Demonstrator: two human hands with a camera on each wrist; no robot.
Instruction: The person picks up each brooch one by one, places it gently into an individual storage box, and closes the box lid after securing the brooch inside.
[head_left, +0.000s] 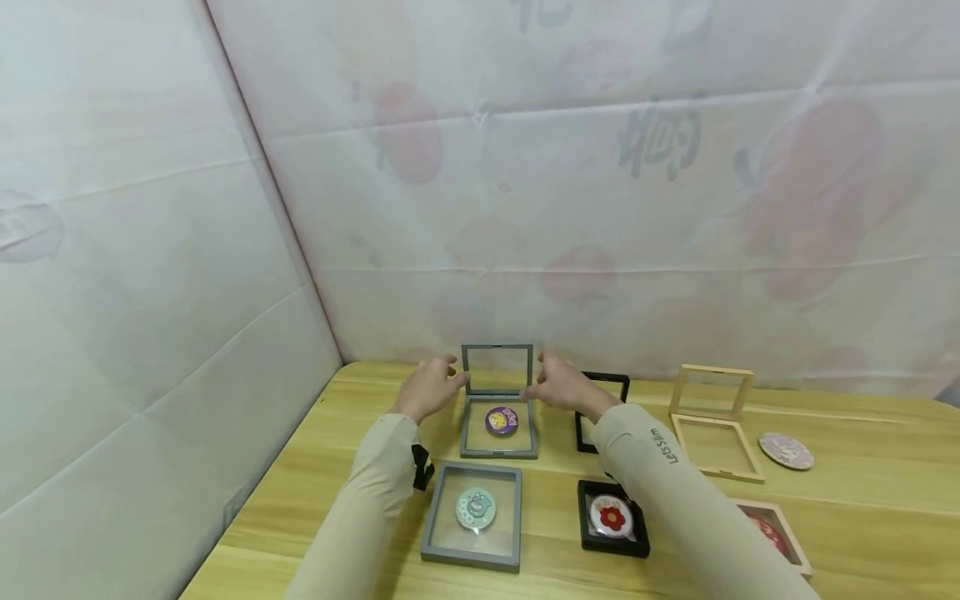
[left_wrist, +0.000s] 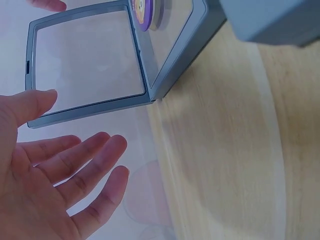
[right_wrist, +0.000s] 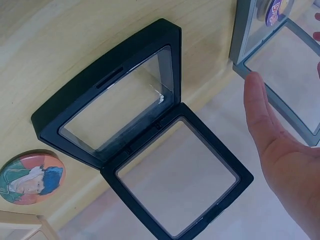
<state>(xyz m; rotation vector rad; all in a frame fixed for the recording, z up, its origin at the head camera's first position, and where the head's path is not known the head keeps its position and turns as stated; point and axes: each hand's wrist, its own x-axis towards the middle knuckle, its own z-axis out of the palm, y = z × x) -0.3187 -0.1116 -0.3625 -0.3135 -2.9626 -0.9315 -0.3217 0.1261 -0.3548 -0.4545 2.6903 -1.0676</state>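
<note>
An open grey display case (head_left: 480,454) stands at the back of the table, its clear-windowed lid (head_left: 497,369) raised. Inside its base lies a purple round badge (head_left: 501,421) with a yellow figure. My left hand (head_left: 429,387) is at the lid's left side; in the left wrist view its thumb (left_wrist: 42,100) overlaps the lid frame, the other fingers loosely spread. On the opposite side is my right hand (head_left: 564,387), its thumb (right_wrist: 256,95) extended beside the lid's edge in the right wrist view. Neither hand grips anything.
Near me lie a closed grey case (head_left: 472,562) with a green badge and a black case (head_left: 615,546) with a red-flower badge. An open black case (right_wrist: 100,80), a portrait badge (right_wrist: 34,180), an open wooden case (head_left: 750,467) and a pink badge (head_left: 786,451) stand right.
</note>
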